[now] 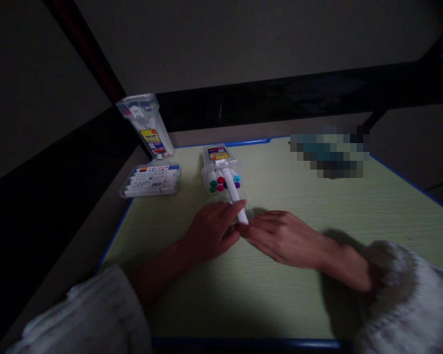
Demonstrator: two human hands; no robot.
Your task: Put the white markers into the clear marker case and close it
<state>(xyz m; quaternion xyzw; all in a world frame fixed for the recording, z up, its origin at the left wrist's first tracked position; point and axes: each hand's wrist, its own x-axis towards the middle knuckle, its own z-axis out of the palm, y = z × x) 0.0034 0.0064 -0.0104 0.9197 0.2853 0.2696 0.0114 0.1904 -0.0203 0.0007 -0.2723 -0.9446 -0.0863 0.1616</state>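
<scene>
My left hand (211, 230) and my right hand (286, 239) meet at the middle of a pale green table (299, 206), fingers closed together around the near end of a white marker (235, 195). That marker sticks halfway out of a clear plastic marker box (220, 169) lying on its side, open end toward me, with several coloured caps showing inside. Both wrists wear fuzzy white sleeves.
A second clear marker box (151, 180) lies flat at the table's left edge. A third one (144, 123) stands tilted behind it by the dark bed frame. A blurred dark object (330, 152) sits at the far right. Blue trim edges the table.
</scene>
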